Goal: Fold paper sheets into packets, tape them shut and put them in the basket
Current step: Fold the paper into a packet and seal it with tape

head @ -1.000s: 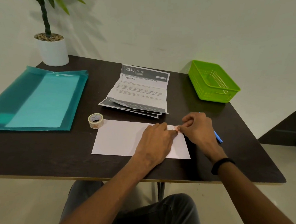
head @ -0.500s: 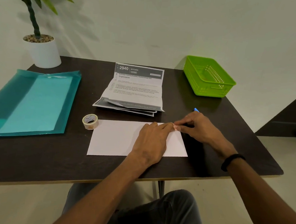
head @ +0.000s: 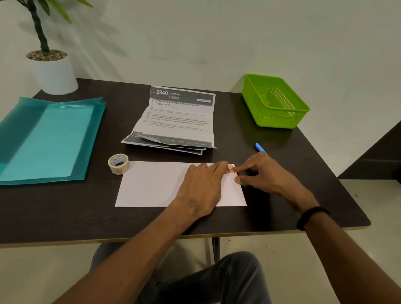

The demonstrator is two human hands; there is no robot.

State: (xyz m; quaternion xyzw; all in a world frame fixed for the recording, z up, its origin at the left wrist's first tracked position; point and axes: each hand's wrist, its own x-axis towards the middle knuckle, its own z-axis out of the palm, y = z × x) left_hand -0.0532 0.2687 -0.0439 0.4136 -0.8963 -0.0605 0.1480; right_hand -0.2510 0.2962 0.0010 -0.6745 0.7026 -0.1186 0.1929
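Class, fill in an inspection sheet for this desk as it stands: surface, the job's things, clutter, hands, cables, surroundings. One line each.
Surface: dark table, bare at the near edge.
Job's things: white packet lies flat at the front; a small tape piece sits at its far right corner; tape roll at its left corner; printed sheets stacked behind; green basket at the far right, nothing seen in it.
Clutter: teal folder on the left; blue pen, partly hidden by the right hand.
Hands: left hand rests on the packet; right hand fingertip presses the tape piece.
Cables: nothing seen.
Surroundings: potted plant at the far left corner, pale wall behind.
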